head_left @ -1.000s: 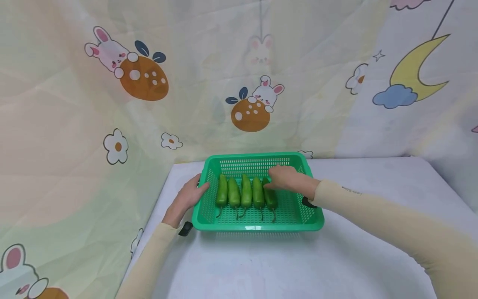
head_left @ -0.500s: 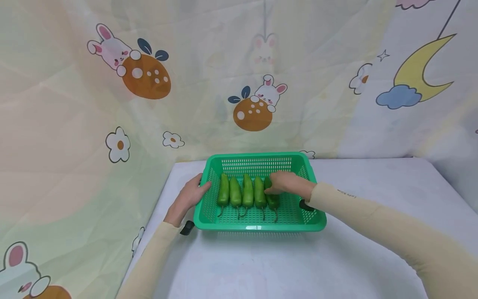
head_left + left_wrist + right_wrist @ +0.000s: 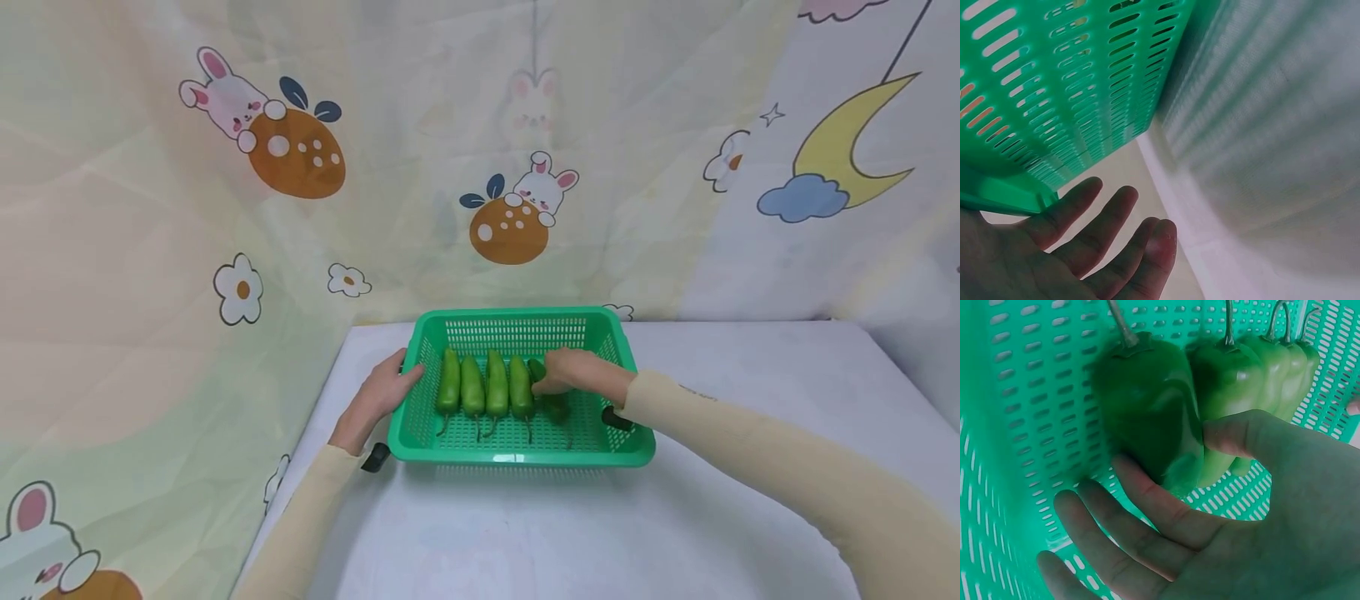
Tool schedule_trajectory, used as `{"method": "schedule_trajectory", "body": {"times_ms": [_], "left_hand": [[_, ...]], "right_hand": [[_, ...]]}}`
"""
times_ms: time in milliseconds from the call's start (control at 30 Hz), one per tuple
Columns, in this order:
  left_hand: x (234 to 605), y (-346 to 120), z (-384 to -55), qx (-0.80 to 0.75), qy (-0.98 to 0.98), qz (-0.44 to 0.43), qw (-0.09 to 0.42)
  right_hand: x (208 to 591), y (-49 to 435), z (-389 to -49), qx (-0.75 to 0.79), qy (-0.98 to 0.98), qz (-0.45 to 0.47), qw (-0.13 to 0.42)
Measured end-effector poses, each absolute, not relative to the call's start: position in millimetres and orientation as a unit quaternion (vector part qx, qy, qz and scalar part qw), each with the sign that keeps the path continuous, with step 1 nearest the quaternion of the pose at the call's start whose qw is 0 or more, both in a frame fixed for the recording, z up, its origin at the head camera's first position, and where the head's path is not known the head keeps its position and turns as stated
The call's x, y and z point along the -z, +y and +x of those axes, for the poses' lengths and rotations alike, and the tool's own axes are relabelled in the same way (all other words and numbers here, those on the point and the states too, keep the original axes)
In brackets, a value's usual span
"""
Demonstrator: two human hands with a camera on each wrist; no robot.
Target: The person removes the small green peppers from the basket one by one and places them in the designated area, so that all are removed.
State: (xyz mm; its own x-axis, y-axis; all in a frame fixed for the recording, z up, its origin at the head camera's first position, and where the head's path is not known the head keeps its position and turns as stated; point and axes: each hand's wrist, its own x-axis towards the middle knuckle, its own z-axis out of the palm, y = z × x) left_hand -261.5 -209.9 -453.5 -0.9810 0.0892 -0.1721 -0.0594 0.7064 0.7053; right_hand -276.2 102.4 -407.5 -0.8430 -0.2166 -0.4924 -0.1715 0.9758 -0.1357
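A row of green chili peppers (image 3: 496, 383) lies side by side in the green plastic basket (image 3: 521, 457), stems toward the person. My left hand (image 3: 378, 390) holds the basket's left rim, thumb over the edge; in the left wrist view its other fingers (image 3: 1094, 237) extend loosely outside the perforated wall. My right hand (image 3: 576, 372) reaches inside and pinches the rightmost, darker pepper (image 3: 1147, 406) between thumb and index finger. Its remaining fingers spread below that pepper in the right wrist view. In the head view, this hand partly covers the pepper.
The basket stands on a white-covered table (image 3: 735, 383), near its back edge. A printed cloth (image 3: 405, 167) with rabbits and flowers hangs behind and to the left. A black wrist strap (image 3: 617, 418) shows beside the right sleeve.
My right hand has lowered onto the rightmost pepper, taken hold of it and shifted its stem end to the right. The left hand stays at the basket's rim.
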Motion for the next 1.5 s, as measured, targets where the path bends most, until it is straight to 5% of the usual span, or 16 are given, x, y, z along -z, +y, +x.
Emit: {"method": "schedule_trajectory", "body": {"times_ms": [1500], "left_hand": [[456.9,-209.0,-260.6,-0.383,0.920,0.002,0.089]], "right_hand": [[369.4,112.1,-278.2,0.084,0.951,-0.122,0.270]]}}
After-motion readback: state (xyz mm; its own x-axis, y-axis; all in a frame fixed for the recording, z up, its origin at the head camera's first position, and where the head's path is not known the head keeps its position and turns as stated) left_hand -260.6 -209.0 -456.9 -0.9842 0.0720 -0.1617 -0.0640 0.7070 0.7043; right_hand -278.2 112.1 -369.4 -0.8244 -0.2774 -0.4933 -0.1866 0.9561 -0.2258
